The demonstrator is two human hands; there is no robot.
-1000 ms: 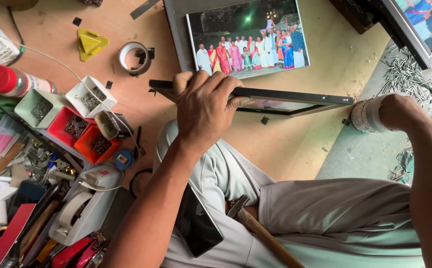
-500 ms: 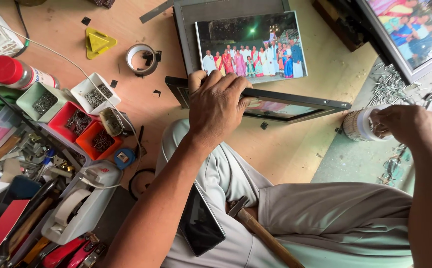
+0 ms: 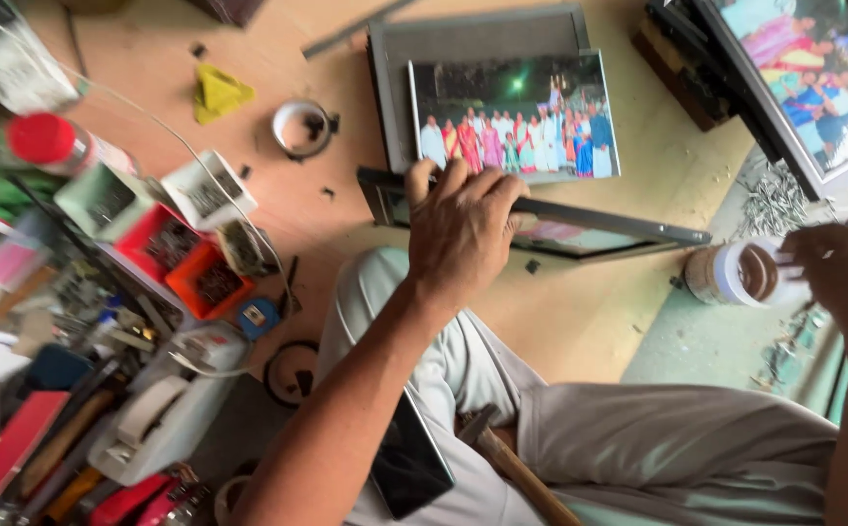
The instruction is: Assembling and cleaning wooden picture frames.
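Hands on a frame and a jar.
My left hand (image 3: 463, 229) grips the picture frame (image 3: 599, 232); my right hand (image 3: 833, 268) holds a small jar (image 3: 736, 275).

Both hands, left (image 3: 463, 229) and right (image 3: 838, 268), are bare, with bare forearms and no sleeves showing; the legs below them wear light grey trousers (image 3: 638, 458).

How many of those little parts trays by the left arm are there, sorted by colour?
Red trays: 2
White trays: 2
Green tray: 1
Total: 5
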